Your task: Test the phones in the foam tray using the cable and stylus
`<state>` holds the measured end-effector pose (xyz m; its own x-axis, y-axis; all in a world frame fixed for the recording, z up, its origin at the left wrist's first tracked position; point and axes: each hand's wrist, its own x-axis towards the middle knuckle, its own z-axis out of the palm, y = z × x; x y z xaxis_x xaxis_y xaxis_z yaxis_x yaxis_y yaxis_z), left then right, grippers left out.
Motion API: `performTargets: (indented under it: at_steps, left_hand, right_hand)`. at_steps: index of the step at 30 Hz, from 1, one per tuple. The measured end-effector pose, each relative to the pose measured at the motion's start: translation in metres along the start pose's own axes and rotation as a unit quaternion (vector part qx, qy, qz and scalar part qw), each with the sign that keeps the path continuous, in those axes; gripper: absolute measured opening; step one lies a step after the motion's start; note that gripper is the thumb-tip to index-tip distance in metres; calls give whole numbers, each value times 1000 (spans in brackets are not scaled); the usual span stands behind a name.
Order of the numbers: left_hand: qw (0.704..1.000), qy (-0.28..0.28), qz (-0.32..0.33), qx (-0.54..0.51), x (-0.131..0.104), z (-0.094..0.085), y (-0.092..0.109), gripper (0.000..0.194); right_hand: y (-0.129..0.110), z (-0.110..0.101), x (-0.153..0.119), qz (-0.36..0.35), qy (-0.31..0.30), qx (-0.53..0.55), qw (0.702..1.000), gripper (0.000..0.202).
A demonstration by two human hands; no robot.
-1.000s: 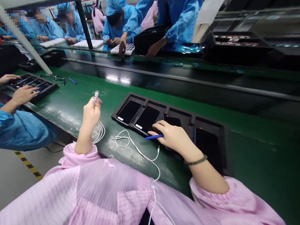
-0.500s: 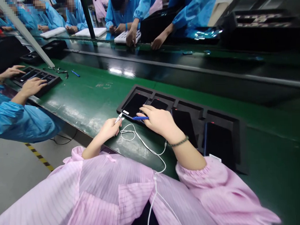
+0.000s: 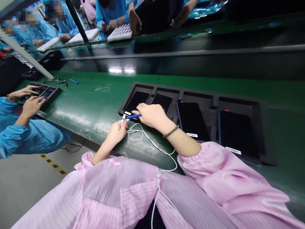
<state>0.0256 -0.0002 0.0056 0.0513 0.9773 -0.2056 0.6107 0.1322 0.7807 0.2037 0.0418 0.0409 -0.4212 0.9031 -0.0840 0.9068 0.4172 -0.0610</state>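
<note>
Head view: left hand (image 3: pixel 116 131) pinches white cable plug (image 3: pixel 123 119), tip right at bottom edge of leftmost phone (image 3: pixel 136 101) in black foam tray (image 3: pixel 242 103), roughly 10 o'clock from frame centre. Right hand (image 3: pixel 151 115) rests on that phone, fingers closed round blue pen (image 3: pixel 133 116). Looks like plug-in step; next move probably needs plug lined up square with port, phone held steady. Cable (image 3: pixel 153 146) loops back at 6 o'clock.

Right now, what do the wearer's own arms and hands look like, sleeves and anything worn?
Both arms wear loose pale pink sleeves with fine pinstripes, gathered by elastic into ruffled cuffs at the forearm. The left hand and right hand are bare, no gloves. The right wrist carries a dark green beaded bracelet. A thin white cable runs from the table edge down the front of the garment.
</note>
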Motion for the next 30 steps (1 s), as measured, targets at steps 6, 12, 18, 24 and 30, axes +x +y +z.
performTargets:
  at_steps: [6, 12, 18, 24, 30]
  left_hand:
    - [1000, 13, -1, 15, 3, 4, -1, 30]
    - [1000, 7, 8, 19, 0, 5, 1, 32]
    - [1000, 17, 5, -23, -1, 0, 4, 32]
    - [1000, 23, 1, 1, 3, 7, -2, 25]
    - [995, 49, -14, 88, 2, 11, 1, 21]
  right_hand:
    - [-1, 2, 1, -3, -1, 3, 1000, 53]
    - [0, 2, 2, -7, -1, 8, 1000, 48]
    - [0, 2, 2, -12, 3, 12, 1000, 49]
    - [-2, 4, 4, -17, 2, 18, 1000, 50]
    - [-4, 4, 6, -36, -2, 4, 999, 49]
